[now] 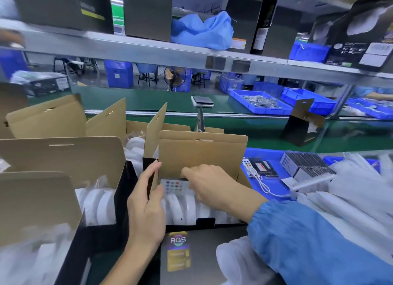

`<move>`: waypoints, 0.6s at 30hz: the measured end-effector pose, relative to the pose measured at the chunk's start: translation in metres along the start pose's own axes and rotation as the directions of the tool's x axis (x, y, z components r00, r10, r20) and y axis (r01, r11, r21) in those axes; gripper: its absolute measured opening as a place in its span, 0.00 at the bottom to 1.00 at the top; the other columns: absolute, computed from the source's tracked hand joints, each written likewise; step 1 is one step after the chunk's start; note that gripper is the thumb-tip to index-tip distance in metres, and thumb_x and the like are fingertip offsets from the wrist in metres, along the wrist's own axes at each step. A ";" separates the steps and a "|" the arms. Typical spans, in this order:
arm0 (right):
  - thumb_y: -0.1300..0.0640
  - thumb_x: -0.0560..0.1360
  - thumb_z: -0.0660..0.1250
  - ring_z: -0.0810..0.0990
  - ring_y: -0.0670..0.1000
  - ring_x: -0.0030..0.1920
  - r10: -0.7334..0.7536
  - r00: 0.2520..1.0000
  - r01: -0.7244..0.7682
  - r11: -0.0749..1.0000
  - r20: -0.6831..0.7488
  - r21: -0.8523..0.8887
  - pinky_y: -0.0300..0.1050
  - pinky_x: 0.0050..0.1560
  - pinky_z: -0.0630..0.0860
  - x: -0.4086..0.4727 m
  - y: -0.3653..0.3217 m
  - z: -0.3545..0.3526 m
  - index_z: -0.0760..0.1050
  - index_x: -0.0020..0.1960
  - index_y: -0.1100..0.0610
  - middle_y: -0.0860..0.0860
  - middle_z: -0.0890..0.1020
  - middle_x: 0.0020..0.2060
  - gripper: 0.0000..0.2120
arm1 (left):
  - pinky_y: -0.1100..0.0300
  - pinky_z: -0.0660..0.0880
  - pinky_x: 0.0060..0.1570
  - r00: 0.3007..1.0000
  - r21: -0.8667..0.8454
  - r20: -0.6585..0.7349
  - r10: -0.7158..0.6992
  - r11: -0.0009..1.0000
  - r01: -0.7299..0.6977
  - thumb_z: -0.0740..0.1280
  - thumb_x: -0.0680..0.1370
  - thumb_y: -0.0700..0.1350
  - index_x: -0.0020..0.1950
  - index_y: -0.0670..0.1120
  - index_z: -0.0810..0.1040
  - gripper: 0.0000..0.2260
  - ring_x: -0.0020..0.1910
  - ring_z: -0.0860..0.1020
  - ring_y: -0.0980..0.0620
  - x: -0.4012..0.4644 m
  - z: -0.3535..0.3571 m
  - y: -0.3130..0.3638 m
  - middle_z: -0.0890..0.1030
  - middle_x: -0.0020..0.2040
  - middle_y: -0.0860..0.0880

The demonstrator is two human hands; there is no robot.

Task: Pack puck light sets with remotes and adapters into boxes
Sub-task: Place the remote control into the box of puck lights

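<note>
An open black box (187, 225) with a raised brown lid (202, 155) stands in front of me, filled with white puck lights (182, 208) on edge. My left hand (146, 201) grips the box's left side flap between thumb and fingers. My right hand (206, 184) reaches into the box and holds a white remote (174, 186) with coloured buttons against the back wall above the lights. More remotes (306, 165) lie stacked at the right, beside white adapters with cables (261, 182).
Several other open boxes (63, 157) with puck lights stand to the left. A blue tray (265, 155) holds remotes and adapters at right, next to white bags (357, 191). A green conveyor (255, 135) runs behind, with a black box (302, 127) on it. A shelf (191, 54) hangs overhead.
</note>
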State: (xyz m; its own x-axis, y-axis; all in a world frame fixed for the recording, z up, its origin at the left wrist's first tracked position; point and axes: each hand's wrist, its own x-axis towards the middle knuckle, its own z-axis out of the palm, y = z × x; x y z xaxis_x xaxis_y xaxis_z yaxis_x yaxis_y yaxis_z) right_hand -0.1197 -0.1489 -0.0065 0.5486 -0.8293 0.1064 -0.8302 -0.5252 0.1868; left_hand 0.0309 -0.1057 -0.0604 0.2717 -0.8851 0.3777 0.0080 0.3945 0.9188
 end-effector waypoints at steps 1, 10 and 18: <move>0.66 0.76 0.60 0.77 0.62 0.46 0.003 0.997 -0.003 1.000 0.071 -0.007 0.50 0.37 0.63 0.000 -0.002 0.001 0.65 0.58 0.57 0.57 0.77 0.49 0.12 | 0.64 0.68 0.64 1.000 0.005 0.005 -0.001 1.000 0.001 0.59 0.74 0.44 0.64 0.61 0.77 0.21 0.67 0.72 0.65 0.000 0.000 0.001 0.78 0.63 0.66; 0.65 0.74 0.61 0.75 0.58 0.47 0.192 0.981 -0.193 0.977 -0.022 -0.092 0.49 0.41 0.71 -0.034 0.036 -0.046 0.74 0.53 0.54 0.53 0.77 0.49 0.11 | 0.69 0.67 0.61 1.000 0.070 0.017 0.001 0.998 -0.002 0.61 0.77 0.40 0.66 0.56 0.77 0.20 0.66 0.71 0.69 -0.002 -0.001 0.001 0.77 0.62 0.69; 0.70 0.73 0.61 0.79 0.59 0.45 0.166 0.982 -0.131 0.943 0.092 -0.305 0.49 0.42 0.63 -0.030 0.029 -0.016 0.67 0.38 0.57 0.56 0.75 0.40 0.10 | 0.69 0.65 0.61 0.999 0.079 0.033 0.019 0.997 -0.021 0.62 0.78 0.35 0.64 0.58 0.78 0.21 0.65 0.71 0.71 -0.001 -0.002 -0.004 0.76 0.63 0.70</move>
State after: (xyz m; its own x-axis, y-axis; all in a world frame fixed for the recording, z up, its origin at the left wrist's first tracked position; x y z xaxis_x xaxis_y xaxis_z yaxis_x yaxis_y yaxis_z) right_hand -0.1585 -0.1360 0.0110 0.3920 -0.9188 0.0457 -0.8246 -0.3289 0.4604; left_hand 0.0330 -0.1061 -0.0649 0.2399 -0.8853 0.3984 -0.0738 0.3926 0.9167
